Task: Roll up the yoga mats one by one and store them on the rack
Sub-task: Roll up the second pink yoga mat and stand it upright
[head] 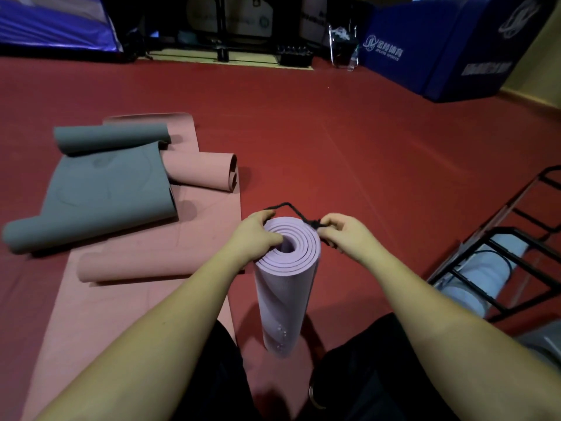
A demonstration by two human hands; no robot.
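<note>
A rolled lilac yoga mat (283,296) stands upright on the red floor between my knees. My left hand (255,238) grips its top rim, thumb at the spiral's centre. My right hand (346,235) pinches a black cord (288,207) at a knot by the mat's right rim; the cord loops over the top toward my left hand. At the left lie a grey mat (100,189), curled at both ends, and a pink mat (145,268), partly unrolled with curled ends. A black metal rack (498,259) at the right holds a pale blue rolled mat (485,278).
Blue padded gym blocks (440,53) stand at the back right. Dark equipment and a frame (223,28) line the back wall. A blue-purple tent-like cover (54,22) is at the back left. Red floor (364,141) stretches ahead.
</note>
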